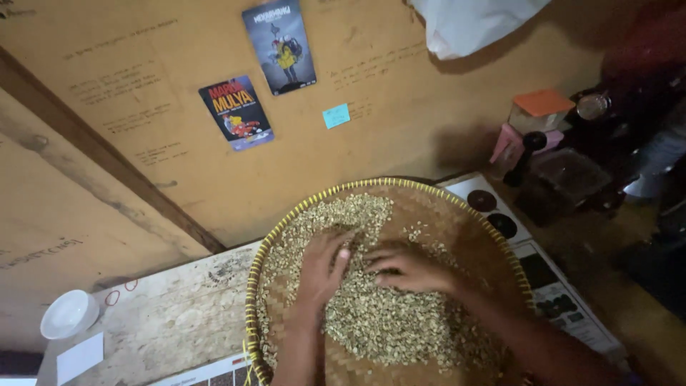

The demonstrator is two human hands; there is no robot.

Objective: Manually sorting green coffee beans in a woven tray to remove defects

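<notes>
A round woven bamboo tray (286, 223) with a yellow rim lies on a wooden table, filled with pale green beans (386, 322). My left hand (323, 266) rests flat on the beans, fingers spread, near the tray's middle. My right hand (404, 268) lies just to its right, fingers curled down into the beans, fingertips close to the left hand. Neither hand lifts anything clear of the pile.
A white bowl (68, 313) and a white card (80, 357) sit at the table's left end. Printed sheets (557, 300) lie under the tray's right side. Boxes and dark jars (550, 143) crowd the right back. Posters (236, 112) hang on the plywood wall.
</notes>
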